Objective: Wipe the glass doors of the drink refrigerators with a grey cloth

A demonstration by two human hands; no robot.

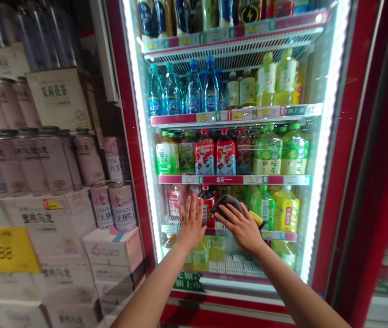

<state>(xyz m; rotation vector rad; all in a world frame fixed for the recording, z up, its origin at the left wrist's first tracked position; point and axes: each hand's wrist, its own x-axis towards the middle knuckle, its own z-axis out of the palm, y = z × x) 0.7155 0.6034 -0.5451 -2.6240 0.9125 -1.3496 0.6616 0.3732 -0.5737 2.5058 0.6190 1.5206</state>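
Two hands on the shop fridge's glass door (319, 68): left hand (191, 224) flat and spread, right hand (243, 228) holding a dark cloth (227, 202).

Two white light strips (142, 136) down the fridge (122, 105) sides blaze out and light the bottles (214, 157) brightly; the left hand (191, 223) and right hand (243, 226) stand sharp against that glow. The tins (29, 159) at the left sit dim and soft, and straight edges bow near the corners
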